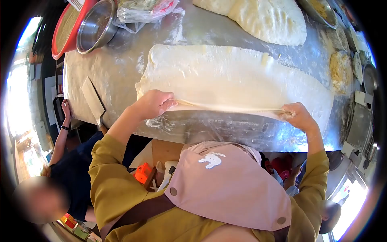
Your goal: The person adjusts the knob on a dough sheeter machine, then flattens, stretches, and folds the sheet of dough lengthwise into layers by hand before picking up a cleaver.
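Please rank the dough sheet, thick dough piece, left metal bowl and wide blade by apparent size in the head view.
Dough sheet
Thick dough piece, cut off at the top
Left metal bowl
Wide blade

Single head-worn view, facing forward and down, near table [121,66]

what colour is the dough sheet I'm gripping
The dough sheet is pale cream, seen best in the head view.
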Tool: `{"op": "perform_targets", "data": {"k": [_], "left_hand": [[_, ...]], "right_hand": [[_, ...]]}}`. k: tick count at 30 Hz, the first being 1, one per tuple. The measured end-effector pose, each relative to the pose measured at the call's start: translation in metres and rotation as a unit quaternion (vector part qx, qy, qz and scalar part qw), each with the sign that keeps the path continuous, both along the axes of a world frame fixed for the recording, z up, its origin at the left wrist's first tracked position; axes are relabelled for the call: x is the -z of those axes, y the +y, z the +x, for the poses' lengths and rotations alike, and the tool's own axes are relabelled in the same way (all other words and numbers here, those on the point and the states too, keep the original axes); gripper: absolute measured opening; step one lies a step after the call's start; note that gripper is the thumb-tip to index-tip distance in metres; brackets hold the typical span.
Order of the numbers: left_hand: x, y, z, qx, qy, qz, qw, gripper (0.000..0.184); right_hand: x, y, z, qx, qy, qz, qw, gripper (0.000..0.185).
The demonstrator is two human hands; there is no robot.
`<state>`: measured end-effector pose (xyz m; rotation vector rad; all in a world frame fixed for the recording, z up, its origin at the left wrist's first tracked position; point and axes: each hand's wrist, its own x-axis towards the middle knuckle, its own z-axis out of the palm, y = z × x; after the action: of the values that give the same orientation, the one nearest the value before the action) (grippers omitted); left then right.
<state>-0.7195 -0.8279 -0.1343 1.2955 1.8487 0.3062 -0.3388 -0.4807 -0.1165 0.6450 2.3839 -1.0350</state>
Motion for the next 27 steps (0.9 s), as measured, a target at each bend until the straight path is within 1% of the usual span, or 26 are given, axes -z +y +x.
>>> {"op": "perform_targets", "data": {"k": [1,4,7,10,13,16,19,22,25,27], "left_hand": [[-0.001,-0.001,0.001,-0.006,-0.019,-0.014,1.0,0.031],[0.02,0.009,-0.001,-0.046,0.056,0.003,0.997,0.032],[0.024,0.011,0.004,-0.065,0.138,0.048,0.987,0.032],[0.03,-0.001,0.006,-0.073,0.184,0.109,0.974,0.03],[0.026,-0.015,0.005,-0.062,0.224,0.131,0.964,0.025],[0.032,-0.029,0.007,-0.081,0.228,0.094,0.966,0.026],[0.02,-0.037,-0.008,-0.054,0.178,0.065,0.98,0.032],[0.024,-0.037,-0.023,-0.037,0.219,0.006,0.975,0.035],[0.04,-0.044,-0.019,-0.08,0.265,0.096,0.956,0.037],[0.039,-0.052,-0.007,-0.099,0.331,0.15,0.927,0.034]], "right_hand": [[0.001,0.003,-0.004,0.014,-0.027,-0.038,0.999,0.026],[0.027,0.007,-0.017,0.024,-0.029,-0.002,0.999,0.027],[0.038,0.009,-0.016,0.028,0.018,0.048,0.998,0.029],[0.048,-0.001,-0.004,0.032,0.079,0.126,0.988,0.029],[0.047,-0.016,-0.003,0.014,0.079,0.22,0.972,0.028],[0.058,-0.028,0.002,0.015,0.13,0.267,0.955,0.027],[0.062,-0.011,0.009,-0.024,0.112,0.214,0.97,0.028],[0.069,0.0,0.005,-0.033,0.124,0.22,0.967,0.027],[0.063,-0.007,0.0,-0.03,0.097,0.24,0.966,0.027],[0.061,-0.016,0.008,-0.007,0.127,0.263,0.956,0.028]]}}
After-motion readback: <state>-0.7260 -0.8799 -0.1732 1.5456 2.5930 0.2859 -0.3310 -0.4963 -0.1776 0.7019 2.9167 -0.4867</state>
